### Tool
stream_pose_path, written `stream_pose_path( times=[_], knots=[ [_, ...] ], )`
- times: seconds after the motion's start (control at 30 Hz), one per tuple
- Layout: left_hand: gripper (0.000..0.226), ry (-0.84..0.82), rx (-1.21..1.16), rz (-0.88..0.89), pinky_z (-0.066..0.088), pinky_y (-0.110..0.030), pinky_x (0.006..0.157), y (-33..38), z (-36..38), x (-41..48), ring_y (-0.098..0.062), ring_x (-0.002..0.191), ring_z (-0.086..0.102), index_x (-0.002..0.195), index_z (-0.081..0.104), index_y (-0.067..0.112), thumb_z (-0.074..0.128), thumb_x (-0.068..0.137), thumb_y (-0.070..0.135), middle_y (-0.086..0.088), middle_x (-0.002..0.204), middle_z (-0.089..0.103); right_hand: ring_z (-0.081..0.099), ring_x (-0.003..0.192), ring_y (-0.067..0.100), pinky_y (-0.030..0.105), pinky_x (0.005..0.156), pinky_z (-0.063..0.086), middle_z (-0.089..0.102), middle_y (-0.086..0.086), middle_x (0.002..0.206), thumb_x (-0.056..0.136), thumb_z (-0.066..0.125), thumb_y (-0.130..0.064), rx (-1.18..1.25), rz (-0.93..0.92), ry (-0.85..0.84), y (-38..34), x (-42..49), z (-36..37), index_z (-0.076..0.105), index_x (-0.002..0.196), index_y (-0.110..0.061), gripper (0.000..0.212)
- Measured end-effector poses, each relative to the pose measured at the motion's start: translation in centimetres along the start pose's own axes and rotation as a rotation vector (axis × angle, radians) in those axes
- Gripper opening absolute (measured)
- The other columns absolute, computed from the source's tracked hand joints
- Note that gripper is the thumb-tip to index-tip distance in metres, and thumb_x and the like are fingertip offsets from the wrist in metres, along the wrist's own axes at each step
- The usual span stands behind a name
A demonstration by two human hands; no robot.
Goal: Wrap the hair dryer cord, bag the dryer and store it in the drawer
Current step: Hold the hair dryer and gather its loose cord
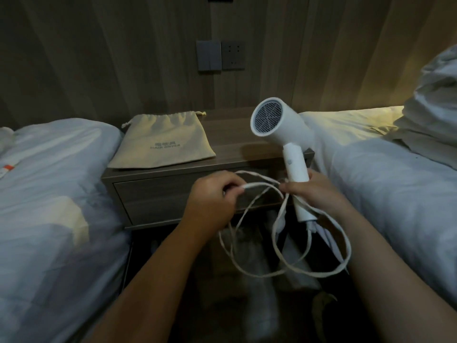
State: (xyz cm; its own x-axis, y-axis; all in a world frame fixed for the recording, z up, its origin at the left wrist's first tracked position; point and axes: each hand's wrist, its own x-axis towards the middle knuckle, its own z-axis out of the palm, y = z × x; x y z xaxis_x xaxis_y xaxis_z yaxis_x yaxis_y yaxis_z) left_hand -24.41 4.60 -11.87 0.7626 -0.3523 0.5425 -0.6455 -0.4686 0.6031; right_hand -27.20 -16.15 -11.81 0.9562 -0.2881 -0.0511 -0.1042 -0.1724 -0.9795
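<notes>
A white hair dryer (279, 127) stands upright in the air, its grille facing me. My right hand (314, 191) grips its handle low down and also pinches a strand of the cord. The white cord (329, 266) hangs below in several loose loops. My left hand (212, 199) is shut on the cord near its plug end, left of the handle. A beige drawstring bag (163, 142) marked HAIR DRYER lies flat on the wooden nightstand (230, 137). The nightstand's drawer (158, 196) is closed behind my hands.
A bed with white bedding (49, 194) flanks the nightstand on the left, another bed (395, 194) with a pillow pile (435, 115) on the right. A switch and socket panel (220, 55) sits on the wall. Dim floor with pale objects lies below the loops.
</notes>
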Motion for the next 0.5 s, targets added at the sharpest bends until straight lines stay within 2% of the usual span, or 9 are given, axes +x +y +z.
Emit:
stream_pose_path(
  times=[0.07, 0.1, 0.17, 0.23, 0.33, 0.5],
  knots=[
    [0.012, 0.070, -0.065, -0.223, 0.044, -0.004, 0.065, -0.7, -1.3, 0.5, -0.001, 0.068, 0.056, 0.086, 0.068, 0.015, 0.059, 0.086, 0.006, 0.010, 0.075, 0.061, 0.069, 0.059, 0.016, 0.029, 0.060, 0.055, 0.068, 0.013, 0.077, 0.074, 0.072, 0.000, 0.071, -0.019, 0.018, -0.2, 0.0, -0.6, 0.058, 0.084, -0.009, 0.020],
    [0.015, 0.127, -0.171, -0.336, 0.046, -0.008, 0.062, -1.2, -2.0, 0.8, -0.003, 0.068, 0.057, 0.084, 0.066, 0.015, 0.056, 0.088, 0.005, 0.007, 0.074, 0.060, 0.069, 0.055, 0.015, 0.027, 0.055, 0.055, 0.067, 0.014, 0.074, 0.075, 0.070, 0.003, 0.115, -0.023, 0.036, -0.2, 0.1, -0.9, 0.056, 0.082, -0.007, 0.019],
    [0.019, 0.244, -0.497, -0.533, 0.048, -0.015, 0.060, -2.2, -3.1, 1.0, -0.010, 0.070, 0.060, 0.085, 0.063, 0.017, 0.050, 0.093, 0.005, 0.000, 0.077, 0.061, 0.068, 0.050, 0.013, 0.024, 0.048, 0.055, 0.065, 0.014, 0.069, 0.076, 0.068, 0.006, 0.143, -0.051, 0.101, -0.1, 0.1, -1.2, 0.054, 0.080, -0.007, 0.020],
    [0.019, 0.310, -0.792, -0.657, 0.051, -0.021, 0.064, -3.1, -3.6, 0.9, -0.012, 0.073, 0.061, 0.091, 0.061, 0.014, 0.044, 0.096, 0.007, -0.003, 0.081, 0.060, 0.067, 0.049, 0.012, 0.023, 0.049, 0.055, 0.065, 0.014, 0.069, 0.075, 0.069, 0.004, 0.125, -0.102, 0.180, 0.0, 0.0, -1.3, 0.053, 0.080, -0.010, 0.022],
    [0.021, 0.362, -1.023, -0.710, 0.056, -0.025, 0.067, -4.2, -3.3, 0.8, -0.014, 0.075, 0.066, 0.091, 0.057, 0.013, 0.039, 0.098, 0.006, -0.004, 0.083, 0.059, 0.065, 0.048, 0.009, 0.023, 0.051, 0.054, 0.062, 0.013, 0.071, 0.076, 0.069, 0.004, 0.127, -0.159, 0.257, 0.1, -0.1, -1.2, 0.051, 0.083, -0.012, 0.025],
    [0.018, 0.291, -0.907, -0.633, 0.059, -0.025, 0.069, -4.2, -2.2, 0.8, -0.012, 0.068, 0.071, 0.090, 0.055, 0.009, 0.040, 0.097, 0.002, -0.008, 0.083, 0.062, 0.069, 0.075, 0.031, 0.043, 0.074, 0.055, 0.066, 0.008, 0.074, 0.074, 0.072, -0.002, 0.087, -0.196, 0.285, 0.2, 0.0, -1.6, 0.053, 0.094, -0.011, 0.029]
  ],
)
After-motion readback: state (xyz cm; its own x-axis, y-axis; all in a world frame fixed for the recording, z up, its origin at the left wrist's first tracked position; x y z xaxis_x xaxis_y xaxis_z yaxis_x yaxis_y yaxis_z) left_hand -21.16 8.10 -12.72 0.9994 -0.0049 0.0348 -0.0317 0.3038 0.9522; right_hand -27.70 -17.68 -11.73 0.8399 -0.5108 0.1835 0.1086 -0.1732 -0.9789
